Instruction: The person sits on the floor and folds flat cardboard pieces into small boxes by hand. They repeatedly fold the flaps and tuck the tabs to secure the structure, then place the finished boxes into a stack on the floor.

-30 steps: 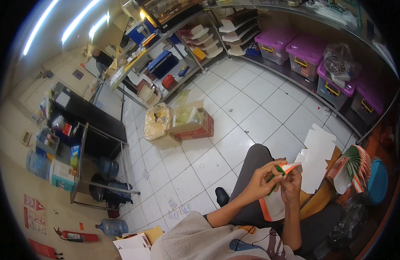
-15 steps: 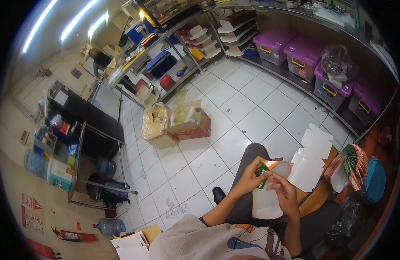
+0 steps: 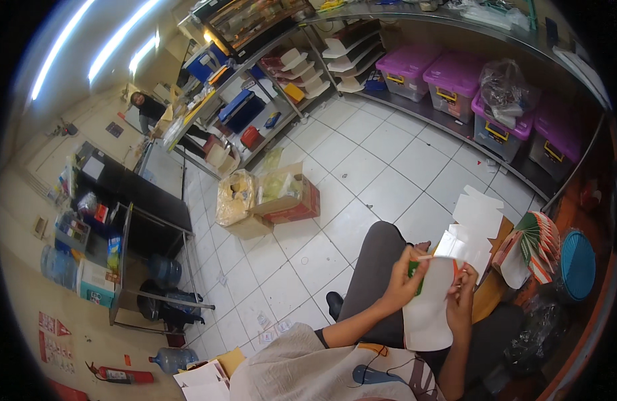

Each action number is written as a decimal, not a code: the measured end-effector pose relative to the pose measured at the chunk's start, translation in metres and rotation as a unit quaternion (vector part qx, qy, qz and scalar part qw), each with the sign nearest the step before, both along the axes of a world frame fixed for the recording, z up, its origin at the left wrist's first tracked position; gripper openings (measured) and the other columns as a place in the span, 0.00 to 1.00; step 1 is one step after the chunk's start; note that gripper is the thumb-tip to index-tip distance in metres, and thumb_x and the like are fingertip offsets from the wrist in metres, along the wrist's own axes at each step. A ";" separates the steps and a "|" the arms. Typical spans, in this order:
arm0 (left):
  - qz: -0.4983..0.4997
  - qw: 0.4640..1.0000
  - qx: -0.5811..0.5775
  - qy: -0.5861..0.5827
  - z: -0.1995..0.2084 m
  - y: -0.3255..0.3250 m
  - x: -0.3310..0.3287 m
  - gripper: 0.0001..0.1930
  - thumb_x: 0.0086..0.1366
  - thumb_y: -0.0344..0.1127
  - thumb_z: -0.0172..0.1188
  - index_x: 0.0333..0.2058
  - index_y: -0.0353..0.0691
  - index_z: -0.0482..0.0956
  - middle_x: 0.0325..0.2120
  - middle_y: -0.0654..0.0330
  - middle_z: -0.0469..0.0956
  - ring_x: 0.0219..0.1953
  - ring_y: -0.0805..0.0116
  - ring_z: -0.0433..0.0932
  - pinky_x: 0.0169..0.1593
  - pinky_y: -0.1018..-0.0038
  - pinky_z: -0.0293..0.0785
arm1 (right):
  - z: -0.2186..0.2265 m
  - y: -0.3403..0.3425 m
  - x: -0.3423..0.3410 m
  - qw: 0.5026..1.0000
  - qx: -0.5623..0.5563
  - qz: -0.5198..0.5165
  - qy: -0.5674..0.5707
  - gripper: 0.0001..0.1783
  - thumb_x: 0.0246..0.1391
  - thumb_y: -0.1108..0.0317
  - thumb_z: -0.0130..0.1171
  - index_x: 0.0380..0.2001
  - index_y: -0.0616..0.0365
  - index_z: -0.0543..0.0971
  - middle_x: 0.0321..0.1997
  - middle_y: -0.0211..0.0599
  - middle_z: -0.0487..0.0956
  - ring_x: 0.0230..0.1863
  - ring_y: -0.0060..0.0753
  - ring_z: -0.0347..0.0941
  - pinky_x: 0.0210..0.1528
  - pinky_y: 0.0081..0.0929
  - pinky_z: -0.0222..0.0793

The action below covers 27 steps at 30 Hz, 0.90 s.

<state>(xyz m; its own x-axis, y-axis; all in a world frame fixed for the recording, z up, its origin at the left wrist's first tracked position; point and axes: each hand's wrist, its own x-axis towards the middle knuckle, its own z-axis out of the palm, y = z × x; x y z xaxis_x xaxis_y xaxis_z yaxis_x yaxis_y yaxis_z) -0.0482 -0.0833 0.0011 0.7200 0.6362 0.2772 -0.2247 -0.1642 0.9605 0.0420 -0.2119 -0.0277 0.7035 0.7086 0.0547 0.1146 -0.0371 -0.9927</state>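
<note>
Over my lap I hold a curved white card piece (image 3: 429,314) with green and orange print showing near its upper edge. My left hand (image 3: 403,281) pinches its upper left corner, beside the green part. The fingers of my right hand (image 3: 461,294) grip the upper right edge, near an orange strip. The card's top is bent into a curve between the two hands, and its printed face is mostly hidden. Just beyond lies a flattened white carton (image 3: 470,227) with cut flaps. To its right stands a fanned stack of green, orange and white printed cards (image 3: 532,247).
A blue round lid or basket (image 3: 578,271) and a black plastic bag (image 3: 536,334) are at my right. Ahead on the tiled floor stand two open cardboard boxes (image 3: 288,200). Purple-lidded bins (image 3: 452,77) line a low shelf. A person (image 3: 148,110) stands far left behind a counter.
My right hand has shifted from the middle of the card to its right edge. The card has turned, its top now bowed and less green showing. My view has shifted slightly.
</note>
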 end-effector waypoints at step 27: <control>-0.330 0.841 0.428 -0.014 -0.001 -0.027 0.283 0.29 0.42 0.51 0.67 0.42 0.45 0.72 0.46 0.56 0.68 0.50 0.52 0.64 0.51 0.58 0.59 | -0.067 -0.103 0.160 0.895 0.004 -0.401 -0.197 0.19 0.38 0.66 0.63 0.29 0.58 0.63 0.30 0.36 0.66 0.32 0.26 0.65 0.34 0.25 0.62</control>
